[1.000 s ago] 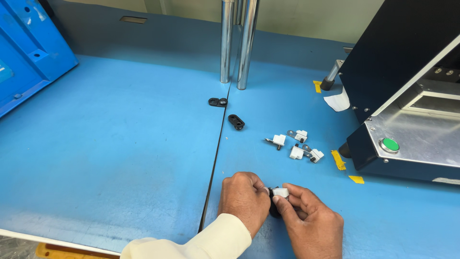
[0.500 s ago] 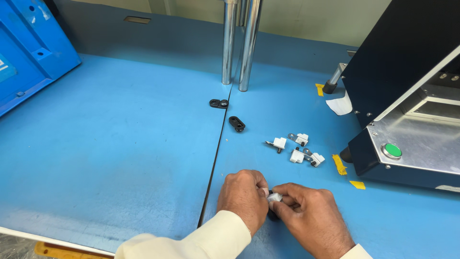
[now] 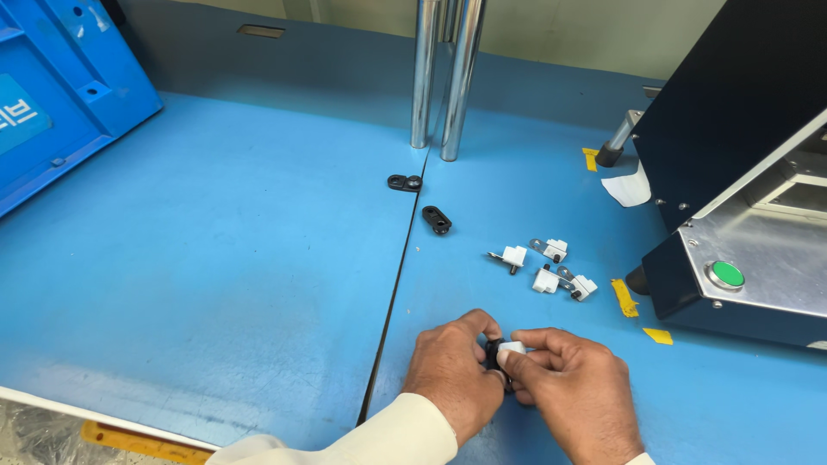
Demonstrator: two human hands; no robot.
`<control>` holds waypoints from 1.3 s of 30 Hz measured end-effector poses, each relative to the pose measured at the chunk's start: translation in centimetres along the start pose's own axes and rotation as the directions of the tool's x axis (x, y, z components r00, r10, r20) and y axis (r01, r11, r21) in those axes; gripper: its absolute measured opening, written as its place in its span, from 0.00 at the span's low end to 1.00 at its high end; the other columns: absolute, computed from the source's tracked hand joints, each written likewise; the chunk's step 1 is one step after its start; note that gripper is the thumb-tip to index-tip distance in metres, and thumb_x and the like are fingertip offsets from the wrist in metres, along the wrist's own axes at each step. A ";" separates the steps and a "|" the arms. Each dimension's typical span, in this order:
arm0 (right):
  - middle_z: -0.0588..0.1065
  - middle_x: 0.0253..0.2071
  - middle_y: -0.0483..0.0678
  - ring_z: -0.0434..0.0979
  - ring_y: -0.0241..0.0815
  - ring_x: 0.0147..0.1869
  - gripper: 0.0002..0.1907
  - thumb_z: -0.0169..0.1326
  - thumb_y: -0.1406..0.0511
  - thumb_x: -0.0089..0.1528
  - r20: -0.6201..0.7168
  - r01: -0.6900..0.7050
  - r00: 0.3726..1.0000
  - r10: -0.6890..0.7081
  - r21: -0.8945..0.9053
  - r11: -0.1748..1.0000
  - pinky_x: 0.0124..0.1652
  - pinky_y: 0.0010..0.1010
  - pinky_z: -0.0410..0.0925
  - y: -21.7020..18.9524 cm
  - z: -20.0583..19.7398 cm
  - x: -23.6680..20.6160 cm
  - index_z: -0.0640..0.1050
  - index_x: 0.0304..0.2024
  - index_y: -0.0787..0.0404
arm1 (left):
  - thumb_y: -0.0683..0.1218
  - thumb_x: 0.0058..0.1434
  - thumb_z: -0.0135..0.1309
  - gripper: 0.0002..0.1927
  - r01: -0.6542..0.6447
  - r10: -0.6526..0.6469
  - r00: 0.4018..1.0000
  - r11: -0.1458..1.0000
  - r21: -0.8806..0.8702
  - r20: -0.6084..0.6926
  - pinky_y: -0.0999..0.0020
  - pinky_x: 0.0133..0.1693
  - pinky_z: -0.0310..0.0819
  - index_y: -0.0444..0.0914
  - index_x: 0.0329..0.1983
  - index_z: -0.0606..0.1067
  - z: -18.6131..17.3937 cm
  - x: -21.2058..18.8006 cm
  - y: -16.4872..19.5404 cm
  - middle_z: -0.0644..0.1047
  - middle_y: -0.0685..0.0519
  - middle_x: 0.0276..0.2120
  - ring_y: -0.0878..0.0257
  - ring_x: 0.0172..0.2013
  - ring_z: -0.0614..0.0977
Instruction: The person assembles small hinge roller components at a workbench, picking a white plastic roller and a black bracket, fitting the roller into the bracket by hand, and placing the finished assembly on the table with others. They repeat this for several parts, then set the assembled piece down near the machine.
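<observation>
My left hand and my right hand meet low on the blue table. Between their fingertips they pinch a small white plastic piece pressed against a black part, which is mostly hidden by the fingers. Beyond the hands lie several small white pieces with metal pins. Farther back are two loose black oval brackets, one near the table seam and one by the poles.
A black and steel machine with a green button fills the right side. Two chrome poles rise at the back centre. A blue crate stands at the far left. Yellow tape marks lie by the machine.
My hands have stayed in the same spot, with the fingers closing tighter around the white piece and black part. The camera has shifted slightly.
</observation>
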State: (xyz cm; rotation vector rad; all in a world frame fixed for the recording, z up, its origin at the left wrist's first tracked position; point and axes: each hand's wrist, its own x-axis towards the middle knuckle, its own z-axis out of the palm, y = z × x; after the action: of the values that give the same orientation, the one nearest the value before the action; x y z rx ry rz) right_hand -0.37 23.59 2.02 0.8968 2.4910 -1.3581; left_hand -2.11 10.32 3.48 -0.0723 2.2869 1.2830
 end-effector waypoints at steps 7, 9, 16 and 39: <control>0.84 0.30 0.54 0.83 0.40 0.29 0.14 0.67 0.66 0.58 0.065 -0.016 0.998 0.001 0.235 0.972 0.31 0.29 0.77 0.8 0.3 1.2 0.85 0.43 0.68 | 0.39 0.58 0.63 0.22 0.106 -0.106 0.994 0.994 -0.037 -0.017 0.67 0.38 0.83 0.43 0.53 0.70 0.2 -0.1 0.3 0.79 0.52 0.32 0.64 0.35 0.85; 0.84 0.29 0.54 0.83 0.40 0.29 0.13 0.68 0.66 0.57 0.034 -0.016 0.999 0.009 0.229 0.973 0.31 0.30 0.76 0.8 0.6 1.0 0.85 0.42 0.68 | 0.39 0.58 0.63 0.25 0.126 -0.128 0.991 0.990 -0.062 -0.037 0.69 0.39 0.83 0.42 0.56 0.67 0.2 -0.1 0.1 0.80 0.51 0.32 0.64 0.35 0.85; 0.84 0.28 0.53 0.82 0.41 0.27 0.12 0.70 0.65 0.57 -0.106 -0.009 0.994 0.023 0.135 0.991 0.31 0.30 0.74 -0.1 1.8 -0.2 0.85 0.40 0.66 | 0.40 0.58 0.64 0.19 0.104 -0.108 0.991 0.993 -0.052 -0.078 0.68 0.38 0.83 0.39 0.50 0.71 0.4 -0.5 -0.5 0.79 0.53 0.32 0.65 0.34 0.85; 0.76 0.22 0.47 0.72 0.34 0.25 0.15 0.65 0.57 0.57 0.525 -0.305 0.842 0.121 0.279 0.911 0.21 0.22 0.61 2.2 -0.4 5.9 0.79 0.29 0.63 | 0.36 0.56 0.63 0.17 0.145 -0.046 0.982 0.805 -0.575 0.183 0.74 0.36 0.87 0.36 0.49 0.74 -2.1 0.4 -2.4 0.81 0.49 0.35 0.66 0.33 0.86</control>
State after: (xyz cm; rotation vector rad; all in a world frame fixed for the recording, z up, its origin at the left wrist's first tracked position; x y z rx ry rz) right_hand -3.82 27.30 -1.70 0.7346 1.7339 -1.7227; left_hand -2.65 7.37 2.34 -0.2846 1.6518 1.8245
